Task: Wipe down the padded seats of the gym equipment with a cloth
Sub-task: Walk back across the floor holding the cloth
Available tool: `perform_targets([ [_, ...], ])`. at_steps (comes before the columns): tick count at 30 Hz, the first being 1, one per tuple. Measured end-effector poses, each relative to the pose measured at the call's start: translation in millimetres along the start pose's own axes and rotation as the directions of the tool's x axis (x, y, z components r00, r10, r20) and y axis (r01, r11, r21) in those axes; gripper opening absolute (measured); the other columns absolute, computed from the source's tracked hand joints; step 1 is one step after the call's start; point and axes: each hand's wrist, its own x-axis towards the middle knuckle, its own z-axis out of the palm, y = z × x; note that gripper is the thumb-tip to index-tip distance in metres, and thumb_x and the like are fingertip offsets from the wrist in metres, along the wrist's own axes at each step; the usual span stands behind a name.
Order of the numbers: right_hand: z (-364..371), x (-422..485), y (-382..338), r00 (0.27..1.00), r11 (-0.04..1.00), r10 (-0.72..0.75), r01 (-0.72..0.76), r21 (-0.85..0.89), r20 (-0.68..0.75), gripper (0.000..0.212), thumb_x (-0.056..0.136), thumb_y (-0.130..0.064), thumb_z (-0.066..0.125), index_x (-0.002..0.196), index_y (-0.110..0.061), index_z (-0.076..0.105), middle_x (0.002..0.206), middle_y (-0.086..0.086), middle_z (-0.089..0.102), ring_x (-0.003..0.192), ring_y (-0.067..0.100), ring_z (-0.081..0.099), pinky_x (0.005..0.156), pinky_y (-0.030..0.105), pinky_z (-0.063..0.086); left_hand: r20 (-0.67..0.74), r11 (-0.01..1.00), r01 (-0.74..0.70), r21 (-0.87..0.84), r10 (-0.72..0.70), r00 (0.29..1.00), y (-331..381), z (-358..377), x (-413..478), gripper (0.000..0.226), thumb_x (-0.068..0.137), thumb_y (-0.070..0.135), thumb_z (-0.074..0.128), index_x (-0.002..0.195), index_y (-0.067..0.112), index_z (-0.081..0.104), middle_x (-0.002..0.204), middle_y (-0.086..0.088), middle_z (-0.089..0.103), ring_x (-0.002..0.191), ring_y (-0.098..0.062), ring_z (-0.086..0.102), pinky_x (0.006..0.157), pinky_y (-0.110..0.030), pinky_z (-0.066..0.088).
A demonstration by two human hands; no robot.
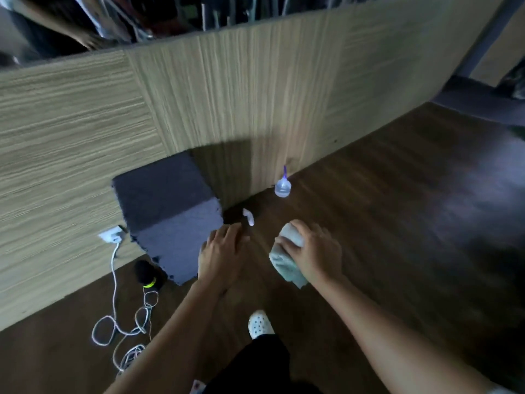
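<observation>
Risk lies underfoot, I judge: right hand [315, 251] clamped on the crumpled pale green cloth [285, 261], left hand [220, 251] spread empty near the dark grey padded block [167, 214], a forward step could tip the small clear squeeze bottle [282, 188].

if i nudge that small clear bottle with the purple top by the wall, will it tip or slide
The small clear bottle with the purple pointed top looks squat and wide-bottomed, so it would probably slide rather than tip on the smooth dark wooden floor. It seems plastic and light, so a gentle push may send it skidding. The tall thin tip raises its height, so a high nudge could topple it.
</observation>
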Motion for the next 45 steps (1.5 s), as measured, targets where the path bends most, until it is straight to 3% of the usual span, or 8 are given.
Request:
perform_targets([
  [9,76.7,180.7,-17.9,0.941,0.948,-0.312,0.299,0.112,0.131,0.05,0.081,-0.073,0.034,0.112,-0.039,0.054,0.096,-0.009,0.062,0.088,0.014,0.061,0.072,0.035,0.051,-0.202,0.969,0.245,-0.003,-0.241,0.949,-47.5,-3.1,135.2,0.055,0.088,0.049,0.039,0.126,0.014,0.057,0.127,-0.012,0.058,0.116,-0.035,0.053,0.084,-0.047,0.048],
  [13,105.6,251.4,-61.2,0.881,0.887,-0.457,0.441,0.136,0.126,0.05,0.079,-0.071,0.04,0.108,-0.036,0.059,0.091,-0.005,0.064,0.085,0.018,0.062,0.069,0.035,0.049,-0.251,0.916,0.4,-0.027,-0.394,0.884,-65.9,-20.3,177.7,0.054,0.085,0.048,0.04,0.127,0.018,0.056,0.128,-0.009,0.056,0.118,-0.034,0.05,0.082,-0.049,0.049],
  [17,136.5,301.4,-106.7,0.796,0.798,-0.592,0.553,0.24,0.131,0.055,0.076,-0.069,0.04,0.105,-0.03,0.064,0.088,0.001,0.066,0.083,0.026,0.063,0.065,0.038,0.051,-0.363,0.865,0.499,-0.046,-0.48,0.799,-87.3,-28.3,199.0,0.054,0.084,0.05,0.036,0.12,0.019,0.061,0.119,-0.009,0.061,0.107,-0.036,0.057,0.074,-0.046,0.051],
  [23,189.3,372.2,-180.2,0.569,0.591,-0.806,0.749,0.299,0.166,0.046,0.077,-0.066,0.057,0.107,-0.031,0.063,0.091,0.001,0.067,0.084,0.028,0.063,0.065,0.037,0.048,-0.476,0.706,0.693,-0.143,-0.663,0.577,-114.2,-42.6,236.1,0.037,0.082,0.044,0.042,0.11,0.022,0.053,0.109,-0.009,0.064,0.093,-0.037,0.062,0.068,-0.046,0.052],
  [28,229.0,408.3,-237.6,0.367,0.395,-0.918,0.811,0.432,0.15,0.057,0.075,-0.071,0.042,0.107,-0.03,0.064,0.09,0.002,0.068,0.081,0.029,0.065,0.065,0.039,0.052,-0.524,0.553,0.804,-0.217,-0.761,0.382,-128.1,-47.9,260.8,0.047,0.085,0.048,0.038,0.117,0.02,0.058,0.115,-0.007,0.063,0.098,-0.034,0.06,0.074,-0.045,0.052],
  [34,274.3,409.6,-289.3,0.186,0.218,-0.976,0.86,0.462,0.116,0.056,0.074,-0.068,0.042,0.1,-0.026,0.068,0.078,0.002,0.066,0.066,0.028,0.064,0.055,0.037,0.05,-0.505,0.363,0.862,-0.353,-0.85,0.151,-152.4,-47.7,271.0,0.055,0.086,0.052,0.03,0.123,0.021,0.055,0.124,-0.003,0.058,0.11,-0.03,0.055,0.083,-0.044,0.049],
  [39,325.1,391.8,-318.4,0.112,0.172,-0.982,0.863,0.475,0.153,0.068,0.081,-0.076,0.031,0.106,-0.024,0.067,0.083,0.003,0.067,0.067,0.029,0.062,0.055,0.036,0.049,-0.484,0.271,0.868,-0.416,-0.874,0.041,-187.1,-35.8,265.0,0.057,0.087,0.055,0.03,0.13,0.024,0.051,0.134,-0.003,0.052,0.12,-0.031,0.047,0.092,-0.046,0.046],
  [45,379.6,367.2,-335.1,0.072,0.146,-0.982,0.877,0.457,0.175,0.06,0.08,-0.07,0.04,0.109,-0.025,0.067,0.086,0.003,0.066,0.069,0.029,0.061,0.056,0.034,0.047,-0.447,0.17,0.872,-0.459,-0.892,-0.061,-230.0,-14.2,259.6,0.051,0.091,0.046,0.038,0.137,0.025,0.045,0.144,-0.004,0.043,0.132,-0.03,0.037,0.102,-0.046,0.038],
])
